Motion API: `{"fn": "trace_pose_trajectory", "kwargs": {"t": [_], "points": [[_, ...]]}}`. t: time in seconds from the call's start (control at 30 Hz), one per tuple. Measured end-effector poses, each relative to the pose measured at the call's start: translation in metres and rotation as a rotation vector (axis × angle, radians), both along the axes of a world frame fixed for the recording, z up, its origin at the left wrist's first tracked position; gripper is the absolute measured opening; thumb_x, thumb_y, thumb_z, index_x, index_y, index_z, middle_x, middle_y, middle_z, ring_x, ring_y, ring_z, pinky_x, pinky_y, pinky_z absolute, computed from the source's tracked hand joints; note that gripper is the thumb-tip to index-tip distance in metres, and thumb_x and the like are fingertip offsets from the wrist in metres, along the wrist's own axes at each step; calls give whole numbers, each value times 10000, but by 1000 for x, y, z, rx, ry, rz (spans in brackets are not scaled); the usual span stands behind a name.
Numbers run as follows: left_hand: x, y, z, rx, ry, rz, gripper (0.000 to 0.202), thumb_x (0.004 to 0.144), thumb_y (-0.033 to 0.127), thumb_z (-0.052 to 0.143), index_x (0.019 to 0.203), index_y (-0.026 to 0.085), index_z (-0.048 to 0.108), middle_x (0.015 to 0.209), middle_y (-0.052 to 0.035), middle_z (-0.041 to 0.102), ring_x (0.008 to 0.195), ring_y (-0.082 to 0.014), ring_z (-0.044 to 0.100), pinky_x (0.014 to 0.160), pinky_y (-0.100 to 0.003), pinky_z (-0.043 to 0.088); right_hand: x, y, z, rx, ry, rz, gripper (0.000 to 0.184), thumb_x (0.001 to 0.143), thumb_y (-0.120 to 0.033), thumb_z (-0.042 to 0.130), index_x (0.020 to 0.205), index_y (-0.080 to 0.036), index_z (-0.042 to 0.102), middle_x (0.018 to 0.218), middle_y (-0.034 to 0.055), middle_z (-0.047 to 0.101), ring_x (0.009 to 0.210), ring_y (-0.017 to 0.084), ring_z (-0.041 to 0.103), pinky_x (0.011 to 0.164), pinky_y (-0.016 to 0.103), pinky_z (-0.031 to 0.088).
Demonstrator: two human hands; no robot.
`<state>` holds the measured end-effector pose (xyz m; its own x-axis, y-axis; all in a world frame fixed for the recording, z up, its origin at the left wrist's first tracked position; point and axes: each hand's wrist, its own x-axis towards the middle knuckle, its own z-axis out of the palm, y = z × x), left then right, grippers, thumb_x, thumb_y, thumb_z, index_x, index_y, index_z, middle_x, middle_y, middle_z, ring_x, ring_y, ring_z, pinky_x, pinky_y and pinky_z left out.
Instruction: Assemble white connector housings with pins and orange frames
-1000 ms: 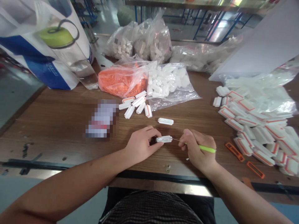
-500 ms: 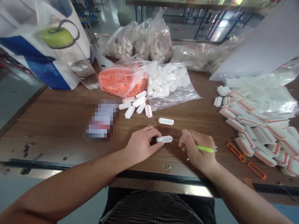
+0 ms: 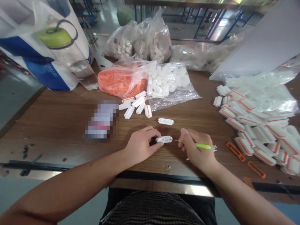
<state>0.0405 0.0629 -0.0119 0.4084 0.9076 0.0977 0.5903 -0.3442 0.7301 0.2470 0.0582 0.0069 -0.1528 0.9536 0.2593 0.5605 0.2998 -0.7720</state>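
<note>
My left hand point(image 3: 144, 143) pinches the left end of a white plastic piece point(image 3: 164, 139) with a row of small dark holes, flat over the table. In my right hand point(image 3: 195, 147) is a thin metal pick with a lime-green handle point(image 3: 203, 146), held like a pen. Its tip reaches the right part of the piece's upper face; whether it sits in a hole is too small to tell. A second white piece point(image 3: 166, 121) of the same kind lies just beyond. Small white scraps point(image 3: 214, 148) show beside my right hand.
Several white pieces point(image 3: 134, 104), some orange-edged, lie before a bag of orange parts point(image 3: 122, 81) and a bag of white parts point(image 3: 167, 79). At right spreads a large pile point(image 3: 257, 131), with two orange frames point(image 3: 256, 169) nearby. A blurred-out item point(image 3: 102, 118) and a bottle point(image 3: 67, 53) are at left.
Hardly anything differs. The green handle and my right hand have shifted very slightly against the held piece; the whole view has drifted a little to the left.
</note>
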Motion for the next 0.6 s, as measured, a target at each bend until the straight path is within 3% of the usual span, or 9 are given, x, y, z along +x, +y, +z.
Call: {"fn": "trace_pose_trajectory", "kwargs": {"t": [0.17,0.33,0.47,0.6], "points": [[2,1,8,-10,91,4,98,825,284,669,883,210,641,777,29,584,647,-115,536,633,-263,423,1,2,-1,-22,15,16,448,969,-308,442,541,-205,524,460,-19,564,393,90,525,427,224,397],[13,10,21,-29,307,-128,257,784,329,720,1001,232,625,908,2,637,799,-183,608,681,-304,464,2,2,-3,-36,32,35,446,973,-341,448,557,-200,527,465,-18,560,401,89,515,433,220,392],[25,12,11,55,282,-113,134,849,324,657,903,202,648,880,-17,629,861,-202,621,725,-325,484,3,3,-3,-39,23,34,454,974,-353,439,554,-200,517,464,-21,556,394,87,492,431,221,379],[25,9,-4,120,158,-82,169,863,360,662,953,217,679,890,-5,639,850,-171,625,764,-312,498,3,4,-1,-55,17,34,469,972,-369,435,540,-204,513,449,-22,546,394,94,489,431,227,373]]}}
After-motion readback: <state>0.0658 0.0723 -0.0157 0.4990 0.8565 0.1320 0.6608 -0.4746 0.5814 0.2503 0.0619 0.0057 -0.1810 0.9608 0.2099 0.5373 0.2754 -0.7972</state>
